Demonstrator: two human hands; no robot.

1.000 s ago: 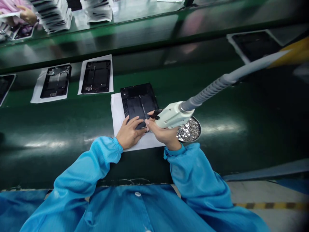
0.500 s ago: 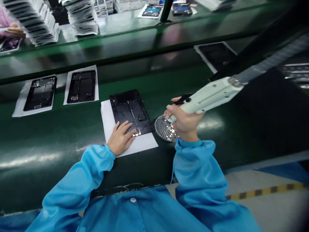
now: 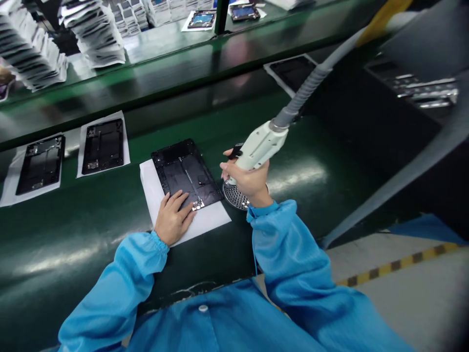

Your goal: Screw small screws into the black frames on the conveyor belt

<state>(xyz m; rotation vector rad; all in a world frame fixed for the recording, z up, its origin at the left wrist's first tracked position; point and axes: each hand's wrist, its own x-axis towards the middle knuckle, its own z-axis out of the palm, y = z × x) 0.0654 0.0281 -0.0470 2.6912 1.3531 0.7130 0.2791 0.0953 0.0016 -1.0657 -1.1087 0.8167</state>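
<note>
A dark green bench [image 3: 110, 230], shiny under the lights, runs across the view. The black tablet shell [image 3: 172, 183] lies on it in front of the person, partly over a white sheet [image 3: 208, 222]. Left of the shell, two more shells [image 3: 102, 146] rest on their own sheets; beyond it, on a raised shelf [image 3: 176, 41], stand tall stacks [image 3: 93, 36]. Well to its right, the floor [image 3: 366, 259] carries striped tape [image 3: 395, 265].

The left hand [image 3: 175, 217] lies palm down at the shell's near edge, fingers loosely spread, pressing without gripping. Just right of the shell, the right hand [image 3: 251, 181] has its fingers wrapped around a pale power screwdriver [image 3: 262, 144], which slants up and away; its tip, mostly hidden, seems to be over a round metal dish [image 3: 234, 196].
</note>
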